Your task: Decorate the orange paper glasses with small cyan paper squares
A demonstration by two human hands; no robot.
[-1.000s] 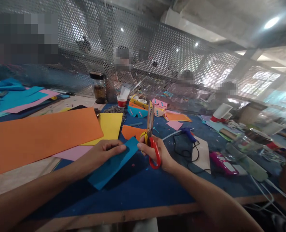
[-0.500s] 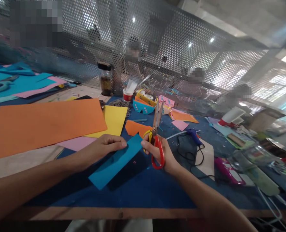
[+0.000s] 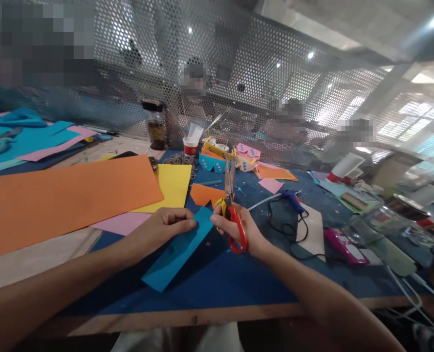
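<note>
Head view: nearest, a blue paper strip [image 3: 175,259] slants above the dark blue work surface [image 3: 253,288], held clear of it. At the strip's upper left edge, the left hand [image 3: 173,222] is nearly closed, pinching it between thumb and curled fingers. Just right of the strip's far end, the right hand [image 3: 248,225] is wrapped around red-and-yellow scissors [image 3: 227,198], whose slightly parted blades point away (whether its thumb tip also touches the strip's corner, I cannot tell). Left of the strip, a large orange sheet [image 3: 74,200] overlaps a yellow sheet [image 3: 175,183]. Just beyond the strip lies an orange cut-out [image 3: 204,195]; well to its right, a blue glue gun [image 3: 292,199]. Farther beyond the strip come a dotted blue paper piece [image 3: 212,163], a red-and-white cup [image 3: 190,148], a dark-lidded jar [image 3: 156,129] and a perforated screen [image 3: 217,105].
</note>
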